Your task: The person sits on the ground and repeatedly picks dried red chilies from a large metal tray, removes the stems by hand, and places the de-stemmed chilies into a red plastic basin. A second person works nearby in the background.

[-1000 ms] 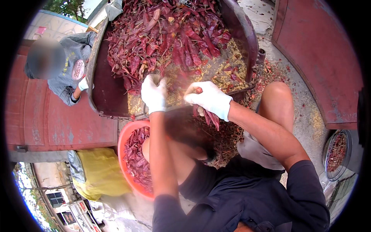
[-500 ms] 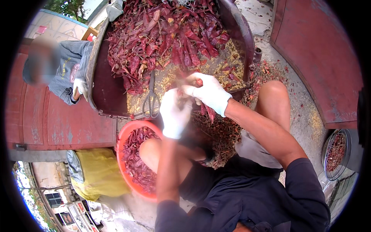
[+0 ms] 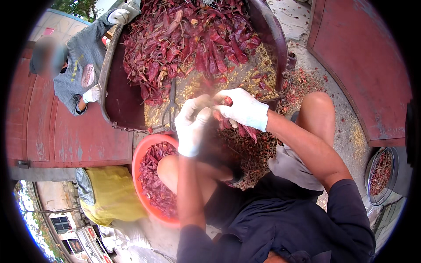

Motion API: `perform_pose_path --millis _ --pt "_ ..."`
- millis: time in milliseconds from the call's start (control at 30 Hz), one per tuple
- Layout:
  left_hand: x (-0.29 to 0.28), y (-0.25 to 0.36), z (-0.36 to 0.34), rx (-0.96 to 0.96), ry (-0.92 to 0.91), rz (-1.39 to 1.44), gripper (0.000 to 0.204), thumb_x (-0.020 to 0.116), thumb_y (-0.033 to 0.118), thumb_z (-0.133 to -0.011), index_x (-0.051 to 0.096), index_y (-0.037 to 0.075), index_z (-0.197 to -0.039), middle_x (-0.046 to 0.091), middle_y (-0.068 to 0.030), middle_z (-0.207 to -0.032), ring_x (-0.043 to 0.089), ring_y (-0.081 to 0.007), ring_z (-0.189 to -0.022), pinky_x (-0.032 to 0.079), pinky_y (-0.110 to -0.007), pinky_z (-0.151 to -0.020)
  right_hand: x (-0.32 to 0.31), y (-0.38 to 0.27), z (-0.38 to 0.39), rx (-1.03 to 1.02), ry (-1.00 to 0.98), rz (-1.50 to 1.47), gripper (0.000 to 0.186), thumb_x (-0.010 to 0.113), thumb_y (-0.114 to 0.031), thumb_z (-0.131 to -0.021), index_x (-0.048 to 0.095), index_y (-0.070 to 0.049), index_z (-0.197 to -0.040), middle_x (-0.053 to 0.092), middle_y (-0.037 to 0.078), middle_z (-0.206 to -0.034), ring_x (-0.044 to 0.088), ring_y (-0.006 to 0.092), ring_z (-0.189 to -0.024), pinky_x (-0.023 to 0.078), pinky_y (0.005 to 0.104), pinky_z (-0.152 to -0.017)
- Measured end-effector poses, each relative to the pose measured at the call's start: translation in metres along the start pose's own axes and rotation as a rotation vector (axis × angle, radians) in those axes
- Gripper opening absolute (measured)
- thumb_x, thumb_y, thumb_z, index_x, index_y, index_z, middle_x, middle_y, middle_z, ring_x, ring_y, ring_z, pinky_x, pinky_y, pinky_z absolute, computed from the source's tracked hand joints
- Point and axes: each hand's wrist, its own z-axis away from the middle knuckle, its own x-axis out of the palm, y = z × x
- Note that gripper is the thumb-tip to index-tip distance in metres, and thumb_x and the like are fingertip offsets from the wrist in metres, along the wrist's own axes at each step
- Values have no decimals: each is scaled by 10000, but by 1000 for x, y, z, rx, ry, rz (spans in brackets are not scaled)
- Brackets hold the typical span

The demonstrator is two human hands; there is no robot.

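Observation:
Both my hands wear white gloves and meet at the front of the tub. My right hand [image 3: 243, 109] is closed on a bunch of dried red chillies [image 3: 248, 131], which dangle below it. My left hand [image 3: 190, 128] is beside it, its bent fingers blurred, so what they hold is unclear. A heap of dried chillies [image 3: 188, 39] fills the back of the dark metal tub [image 3: 279, 57], with yellow seeds over its front. Scissors [image 3: 169, 116] lie there, left of my hands. An orange basin [image 3: 137, 168] of chillies sits by my left leg.
A co-worker [image 3: 81, 68] in grey is at the tub's left, one gloved hand raised near the top edge. Red metal panels [image 3: 359, 74] flank the right side. Stems [image 3: 252, 166] litter the ground. A sieve [image 3: 381, 175] stands right, a yellow cover [image 3: 112, 193] lower left.
My left hand has moved rightward and turned in to meet my right hand, which stays on the chillies. The co-worker has lifted one hand up to the tub's upper left.

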Motion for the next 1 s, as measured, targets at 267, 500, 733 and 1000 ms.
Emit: perform_pose_path --millis 267,500,733,1000 --pt "1 -1 3 -149 -47 128 210 635 86 -961 643 -21 -1141 659 -33 -894 554 -75 -661 488 -228 -634 -2 -11 11 135 -94 -76 173 639 -142 -935 652 9 -1019 663 57 -744 629 120 -563 456 247 -473" --pt "13 -8 13 -137 43 126 172 647 130 -949 627 -19 -1032 649 -45 -876 561 -82 -673 477 -230 -616 2 2 13 -47 46 442 127 660 -175 -878 667 -67 -945 663 108 -744 649 266 -624 501 366 -571" --pt "9 -27 10 -336 87 692 182 621 181 -967 601 2 -992 647 -87 -842 598 -165 -655 456 -275 -592 10 19 9 -486 218 750 166 664 -209 -849 666 -105 -978 668 151 -811 660 348 -779 520 414 -675" --pt "-13 -30 5 -303 191 562 203 532 265 -1021 601 74 -1020 621 -45 -831 574 -148 -656 446 -265 -549 15 2 15 -212 178 429 253 707 -249 -851 696 -104 -1058 677 136 -821 659 311 -739 510 362 -690"
